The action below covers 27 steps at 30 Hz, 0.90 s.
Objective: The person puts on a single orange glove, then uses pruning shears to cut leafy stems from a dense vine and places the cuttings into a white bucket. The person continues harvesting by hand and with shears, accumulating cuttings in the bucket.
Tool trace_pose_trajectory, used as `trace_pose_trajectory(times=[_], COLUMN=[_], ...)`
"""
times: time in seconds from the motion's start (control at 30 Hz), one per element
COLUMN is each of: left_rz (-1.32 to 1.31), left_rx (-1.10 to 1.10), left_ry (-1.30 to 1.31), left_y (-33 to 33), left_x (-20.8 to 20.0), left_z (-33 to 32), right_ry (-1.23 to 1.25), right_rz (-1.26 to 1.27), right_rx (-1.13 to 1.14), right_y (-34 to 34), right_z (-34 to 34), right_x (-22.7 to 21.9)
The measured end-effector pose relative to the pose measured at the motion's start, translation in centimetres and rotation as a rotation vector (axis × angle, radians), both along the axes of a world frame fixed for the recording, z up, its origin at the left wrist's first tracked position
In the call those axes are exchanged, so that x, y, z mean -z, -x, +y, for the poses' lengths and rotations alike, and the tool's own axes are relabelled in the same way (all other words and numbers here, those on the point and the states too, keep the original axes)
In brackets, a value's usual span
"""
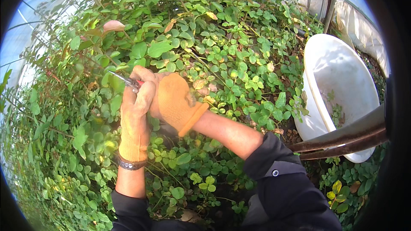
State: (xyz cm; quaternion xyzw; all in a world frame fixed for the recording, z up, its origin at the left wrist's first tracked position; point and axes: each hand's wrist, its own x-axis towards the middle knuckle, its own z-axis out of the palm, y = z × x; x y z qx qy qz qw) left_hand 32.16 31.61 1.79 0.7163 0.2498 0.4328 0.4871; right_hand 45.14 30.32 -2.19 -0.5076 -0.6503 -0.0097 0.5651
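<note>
Both of my hands wear orange knit gloves and meet left of centre among rose-like leafy stems (158,49). My left hand (136,111), with a dark watch (132,164) at the wrist, is closed around pruning shears (127,80). Their metal blades point up and left past the thumb, and a bit of red shows at the grip. Against its right side presses my right hand (177,102), seen from the back. Its fingers are hidden, so whether it also grips the shears cannot be told. A pale pink bloom (114,26) stands just above the blades.
At the right a large white tub (314,98) lies tilted on its side, with a few leaves inside. A rusty metal bar (346,134) crosses in front of it. Plastic sheeting (359,23) and a metal post (331,0) stand behind. Dense foliage fills the left.
</note>
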Motion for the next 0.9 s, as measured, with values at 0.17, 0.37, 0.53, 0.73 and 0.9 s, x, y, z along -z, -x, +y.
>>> trace_pose_trajectory(times=[0.17, 0.37, 0.53, 0.73, 0.9], left_rz=[0.100, -0.148, 0.277, 0.819, 0.934], left_rx=[-0.247, -0.373, -0.392, -0.134, -0.064], left_ry=[-0.069, -0.114, -0.454, -0.789, -0.936], left_y=[0.7, 2.5, 1.2, 0.2, 0.1], left_x=[-2.0, -2.4, 3.4, 12.5, 14.2], left_z=[-0.3, 1.1, 1.2, 2.0, 2.2], right_ry=[0.013, -0.111, -0.417, 0.075, 0.218], right_rz=[0.031, 0.429, 1.101, 1.496, 1.344], right_rx=[0.004, -0.235, 0.179, 0.414, -0.034], right_y=[2.0, -3.4, -16.6, -23.2, -20.0], right_z=[-0.8, -0.6, 0.4, -0.3, 2.1], right_x=[-0.1, -0.9, 0.2, 6.7, 9.2])
